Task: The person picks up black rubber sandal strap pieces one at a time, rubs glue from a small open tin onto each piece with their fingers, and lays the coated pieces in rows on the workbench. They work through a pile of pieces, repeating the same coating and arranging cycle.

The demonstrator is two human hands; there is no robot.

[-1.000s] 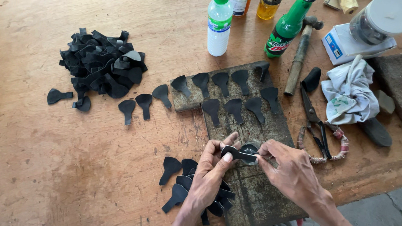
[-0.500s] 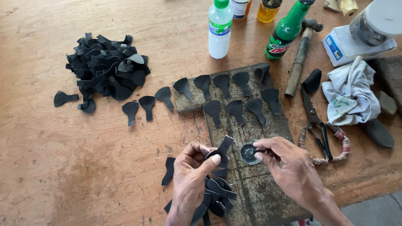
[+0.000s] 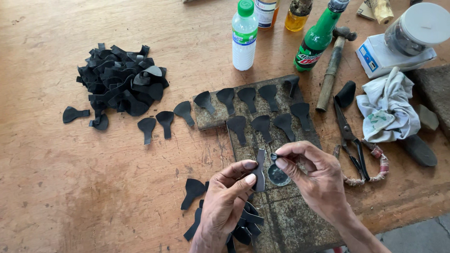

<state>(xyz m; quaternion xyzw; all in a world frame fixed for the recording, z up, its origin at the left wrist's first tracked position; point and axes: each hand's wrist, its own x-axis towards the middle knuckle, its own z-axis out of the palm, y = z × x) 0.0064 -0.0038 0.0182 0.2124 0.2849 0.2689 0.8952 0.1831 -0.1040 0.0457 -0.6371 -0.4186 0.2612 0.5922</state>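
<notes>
Worn wooden counter [image 3: 86, 198]; over the dark slab [image 3: 290, 225], the left hand [image 3: 228, 197] pinches a black paddle-shaped piece [image 3: 260, 169]. The right hand [image 3: 313, 176] grips something small beside it; steady, close fingertip pressure seems wise.

Now held upright in the left hand [image 3: 227, 196]: the black paddle-shaped leather piece [image 3: 260, 169], earlier horizontal between both; right hand [image 3: 315, 177] pinching beside it.

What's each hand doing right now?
Left hand: shut on a flat black paddle-shaped cutout.
Right hand: fingertips pinched over a small round dark tin.
</notes>
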